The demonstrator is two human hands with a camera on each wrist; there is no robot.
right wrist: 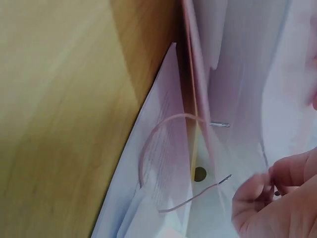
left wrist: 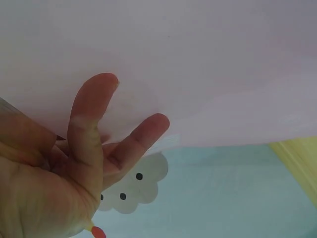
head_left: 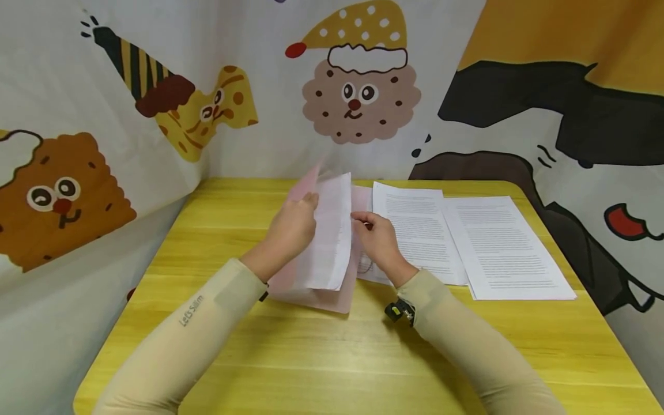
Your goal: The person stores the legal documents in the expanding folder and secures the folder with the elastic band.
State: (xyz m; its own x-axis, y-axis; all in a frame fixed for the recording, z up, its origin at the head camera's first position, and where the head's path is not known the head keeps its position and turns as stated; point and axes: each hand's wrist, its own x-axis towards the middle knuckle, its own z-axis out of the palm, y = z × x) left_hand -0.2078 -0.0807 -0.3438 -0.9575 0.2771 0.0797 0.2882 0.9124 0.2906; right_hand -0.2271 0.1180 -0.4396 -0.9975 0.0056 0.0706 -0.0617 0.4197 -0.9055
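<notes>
A pink paper folder (head_left: 339, 302) stands partly opened at the middle of the table, with white printed sheets (head_left: 337, 242) inside it. My left hand (head_left: 295, 227) holds the raised pink cover (left wrist: 208, 64); some of its fingers are hidden in the left wrist view. At the sheets' right edge, my right hand (head_left: 378, 239) pinches with thumb and finger, the fingertips close together in the right wrist view. A thin pinkish cord (right wrist: 143, 158) with metal tips (right wrist: 220, 124) loops out through the folder's edge. Both metal tips point toward the sheets.
Right of the folder lies a printed page (head_left: 412, 225), partly under the right hand. A second printed page (head_left: 508, 248) overlaps it farther right. The yellow wooden table (head_left: 311, 363) meets a cartoon-printed curtain (head_left: 270, 150) at the back.
</notes>
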